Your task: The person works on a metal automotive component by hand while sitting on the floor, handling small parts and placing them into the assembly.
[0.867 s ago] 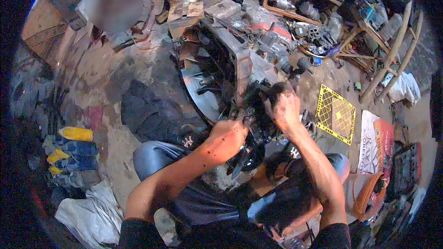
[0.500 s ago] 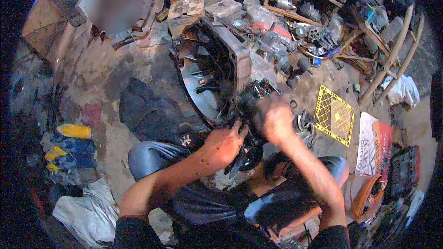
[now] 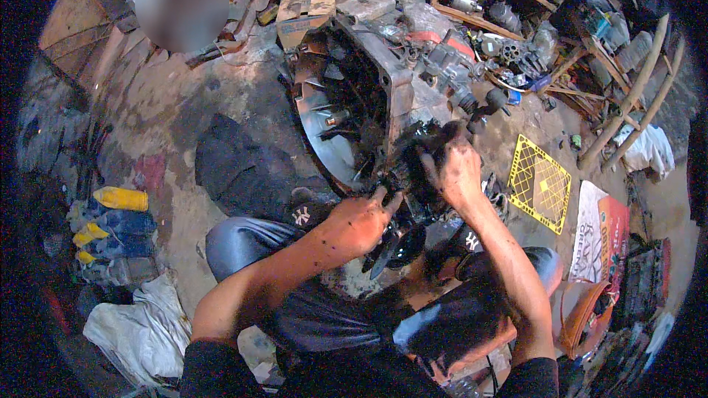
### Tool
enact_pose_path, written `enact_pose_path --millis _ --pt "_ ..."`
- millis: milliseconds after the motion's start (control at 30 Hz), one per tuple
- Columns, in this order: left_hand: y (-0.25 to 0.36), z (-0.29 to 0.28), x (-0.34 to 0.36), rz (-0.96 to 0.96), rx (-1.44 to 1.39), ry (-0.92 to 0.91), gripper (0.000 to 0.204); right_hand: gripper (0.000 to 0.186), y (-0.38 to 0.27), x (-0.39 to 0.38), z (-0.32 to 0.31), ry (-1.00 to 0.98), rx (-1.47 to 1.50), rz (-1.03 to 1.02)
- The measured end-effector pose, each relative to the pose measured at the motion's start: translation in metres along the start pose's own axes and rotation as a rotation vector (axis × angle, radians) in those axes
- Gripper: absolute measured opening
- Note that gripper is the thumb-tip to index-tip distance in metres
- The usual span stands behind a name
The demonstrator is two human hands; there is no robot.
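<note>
A large metal bell housing stands on edge in front of me, its hollow side facing left. At its near lower corner is my left hand, fingers bent against a dark, greasy part; their tips are partly hidden, and what they grip is unclear. My right hand is closed at the right side of that same part, knuckles up. Black grease covers its fingers, so I cannot make out what lies in them. Below the hands, between my legs, a shiny black rounded piece shows.
Dark cloth lies left of the housing. A yellow plastic grid is on the floor to the right. Loose metal parts and a wooden rack fill the far right. Yellow-capped bottles stand left. Another person sits at the far left.
My right hand, blurred earlier, has moved slightly up and right and now shows more clearly. My left hand stays at the housing's lower corner. The whole view has shifted a little.
</note>
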State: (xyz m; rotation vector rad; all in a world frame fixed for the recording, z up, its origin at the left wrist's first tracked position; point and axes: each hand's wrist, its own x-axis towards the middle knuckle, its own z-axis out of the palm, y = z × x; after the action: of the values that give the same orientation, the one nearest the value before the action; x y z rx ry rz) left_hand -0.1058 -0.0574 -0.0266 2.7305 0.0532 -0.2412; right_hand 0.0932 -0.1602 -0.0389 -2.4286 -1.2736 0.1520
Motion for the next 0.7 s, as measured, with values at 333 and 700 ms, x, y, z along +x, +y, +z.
enact_pose_path --millis 333,700 --pt "-0.012 -0.006 -0.006 0.044 0.062 -0.005 0.022 0.041 -0.029 -0.051 0.018 0.052 -0.317 -0.335" --pt "-0.017 0.001 -0.003 0.027 -0.059 0.147 0.017 0.049 -0.027 -0.078 0.016 0.097 -0.402 -0.429"
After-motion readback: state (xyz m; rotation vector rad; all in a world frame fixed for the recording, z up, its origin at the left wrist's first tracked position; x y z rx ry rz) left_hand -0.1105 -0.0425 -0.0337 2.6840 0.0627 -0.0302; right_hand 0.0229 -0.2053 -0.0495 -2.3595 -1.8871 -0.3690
